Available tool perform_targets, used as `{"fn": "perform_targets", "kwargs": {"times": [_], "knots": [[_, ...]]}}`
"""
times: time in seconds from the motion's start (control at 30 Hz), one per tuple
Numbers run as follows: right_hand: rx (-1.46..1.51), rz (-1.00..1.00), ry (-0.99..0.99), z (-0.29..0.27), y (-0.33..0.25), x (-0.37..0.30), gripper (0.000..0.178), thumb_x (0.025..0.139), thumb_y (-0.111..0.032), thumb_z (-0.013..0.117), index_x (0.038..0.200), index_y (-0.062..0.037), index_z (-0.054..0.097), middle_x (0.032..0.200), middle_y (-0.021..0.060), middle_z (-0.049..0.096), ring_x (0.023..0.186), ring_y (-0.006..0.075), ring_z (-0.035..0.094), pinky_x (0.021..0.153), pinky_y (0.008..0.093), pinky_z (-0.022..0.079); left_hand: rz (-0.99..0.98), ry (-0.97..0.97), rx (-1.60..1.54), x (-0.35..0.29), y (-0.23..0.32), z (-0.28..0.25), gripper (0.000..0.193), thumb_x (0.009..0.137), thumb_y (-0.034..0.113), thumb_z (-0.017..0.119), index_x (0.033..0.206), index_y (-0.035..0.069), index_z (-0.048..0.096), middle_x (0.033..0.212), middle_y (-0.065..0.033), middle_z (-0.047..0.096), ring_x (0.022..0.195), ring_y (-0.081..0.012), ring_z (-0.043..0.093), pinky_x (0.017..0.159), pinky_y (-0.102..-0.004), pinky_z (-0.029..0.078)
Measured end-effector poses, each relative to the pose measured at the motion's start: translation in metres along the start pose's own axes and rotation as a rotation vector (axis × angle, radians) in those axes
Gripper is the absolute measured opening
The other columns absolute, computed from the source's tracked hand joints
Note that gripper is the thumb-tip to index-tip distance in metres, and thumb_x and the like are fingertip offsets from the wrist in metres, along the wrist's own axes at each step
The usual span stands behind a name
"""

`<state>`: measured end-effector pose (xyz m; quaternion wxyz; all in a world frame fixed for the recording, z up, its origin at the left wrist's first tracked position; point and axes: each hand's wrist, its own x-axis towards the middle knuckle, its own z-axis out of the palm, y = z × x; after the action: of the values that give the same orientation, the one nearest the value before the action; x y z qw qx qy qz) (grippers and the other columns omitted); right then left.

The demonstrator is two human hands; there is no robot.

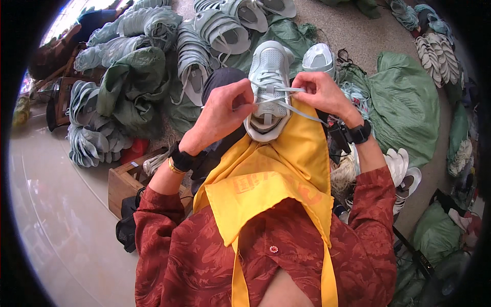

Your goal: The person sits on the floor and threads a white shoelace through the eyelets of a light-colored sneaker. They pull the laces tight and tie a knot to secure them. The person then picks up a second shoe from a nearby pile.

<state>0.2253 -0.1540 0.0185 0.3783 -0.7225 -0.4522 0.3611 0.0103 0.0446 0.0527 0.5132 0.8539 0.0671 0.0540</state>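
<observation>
A pale grey-green sneaker (269,59) rests on my lap over a yellow apron (302,133), toe pointing away from me. Flat light laces (276,91) cross over its tongue. On the left side of the shoe, my left hand (225,110) pinches a lace between thumb and forefinger. From the right, my right hand (325,94) grips another stretch of lace, pulled out sideways. A loose lace end (308,113) trails down to the right over the apron. Another light shoe (318,57) stands just beyond my right hand.
Rows of stacked shoe uppers (222,31) lie ahead and to the left, with green sacks (135,87) among them. A large green sack (404,102) sits at the right. Near my left forearm is a wooden box (123,184). White soles (396,165) lie by my right elbow.
</observation>
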Motion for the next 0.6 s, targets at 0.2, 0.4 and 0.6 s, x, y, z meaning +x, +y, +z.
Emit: {"fn": "perform_targets", "kwargs": {"times": [0.2, 0.4, 0.6], "knots": [[-0.095, -0.07, 0.056, 0.0033, -0.0026, -0.0047, 0.01, 0.085, -0.007, 0.071, 0.093, -0.0022, 0.067, 0.071, -0.0084, 0.051, 0.063, 0.0014, 0.045, 0.056, 0.0213, 0.038, 0.179, 0.063, 0.286, 0.0011, 0.0003, 0.0053, 0.016, 0.084, -0.003, 0.067, 0.092, 0.0, 0.053, 0.083, -0.0146, 0.053, 0.075, -0.0354, 0.059, 0.067, -0.0409, 0.048], [-0.056, -0.02, 0.081, 0.0043, -0.0055, -0.0067, 0.011, 0.083, -0.008, 0.072, 0.092, -0.0021, 0.067, 0.07, -0.0059, 0.053, 0.062, 0.0032, 0.046, 0.055, 0.0229, 0.039, 0.287, 0.115, 0.47, 0.0, 0.0031, 0.0075, 0.012, 0.088, -0.003, 0.062, 0.094, 0.0, 0.052, 0.086, -0.015, 0.051, 0.082, -0.0376, 0.058, 0.069, -0.0433, 0.047], [-0.152, -0.112, 0.115, 0.0088, -0.006, -0.0038, 0.016, 0.083, -0.013, 0.075, 0.088, -0.0001, 0.068, 0.068, -0.0013, 0.055, 0.06, 0.0067, 0.047, 0.054, 0.026, 0.04, 0.204, 0.115, 0.315, -0.0015, 0.0015, 0.0083, 0.013, 0.087, -0.004, 0.063, 0.092, -0.001, 0.052, 0.082, -0.0145, 0.052, 0.077, -0.0355, 0.058, 0.066, -0.0397, 0.048]]}}
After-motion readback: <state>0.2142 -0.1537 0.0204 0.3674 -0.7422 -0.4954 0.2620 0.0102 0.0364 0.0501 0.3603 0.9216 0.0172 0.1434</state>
